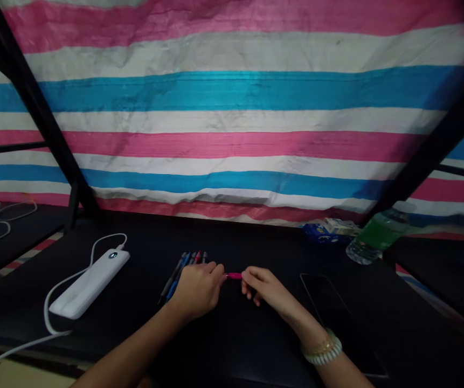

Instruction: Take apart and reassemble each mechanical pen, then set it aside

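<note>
A bright pink pen (pixel 234 276) spans the gap between my two hands, just above the black table (pixel 223 345). My left hand (pixel 201 285) is closed around its left end, which the fingers hide. At the other end, the thumb and fingertips of my right hand (pixel 262 285) pinch it. Several pens (pixel 175 280), with dark, blue and pink barrels, lie side by side on the table just left of my left hand, which partly covers them.
A white power bank (pixel 90 283) with a white cable (pixel 48 302) lies at the left. To the right are a dark phone or tablet (pixel 337 318), a green-labelled bottle (pixel 379 234) and a blue packet (pixel 323 234). Black frame bars and a striped sheet (pixel 235 118) stand behind.
</note>
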Available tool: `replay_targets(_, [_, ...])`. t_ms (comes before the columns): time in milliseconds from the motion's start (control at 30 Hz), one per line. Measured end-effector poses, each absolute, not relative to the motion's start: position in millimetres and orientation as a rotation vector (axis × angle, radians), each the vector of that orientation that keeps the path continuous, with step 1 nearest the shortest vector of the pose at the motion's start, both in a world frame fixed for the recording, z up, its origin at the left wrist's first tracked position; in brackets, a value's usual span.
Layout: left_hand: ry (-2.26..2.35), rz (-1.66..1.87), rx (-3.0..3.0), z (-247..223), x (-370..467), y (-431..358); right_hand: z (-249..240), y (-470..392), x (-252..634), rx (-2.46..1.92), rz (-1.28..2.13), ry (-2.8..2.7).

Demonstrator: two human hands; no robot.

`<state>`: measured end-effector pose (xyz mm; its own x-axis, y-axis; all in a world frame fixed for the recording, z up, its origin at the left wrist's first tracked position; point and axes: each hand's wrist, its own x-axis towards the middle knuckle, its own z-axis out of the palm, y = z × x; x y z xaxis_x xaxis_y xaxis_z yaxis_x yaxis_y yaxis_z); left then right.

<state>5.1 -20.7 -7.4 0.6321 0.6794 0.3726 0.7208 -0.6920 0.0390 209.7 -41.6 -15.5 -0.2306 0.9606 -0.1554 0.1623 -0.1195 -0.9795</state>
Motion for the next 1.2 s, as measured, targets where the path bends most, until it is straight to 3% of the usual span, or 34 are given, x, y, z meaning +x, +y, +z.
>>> replay_targets(700, [-1.259,-0.617,-2.787,-5.6,5.3,-17.4,-17.4,-38.6,211.6,-1.267,1.4,-1.101])
replay_targets(1200, [-1.46,-1.073,-2.879,-2.8,-2.8,-13.0,-24.1,-28.0,226.4,-1.235,1.298,-0.688])
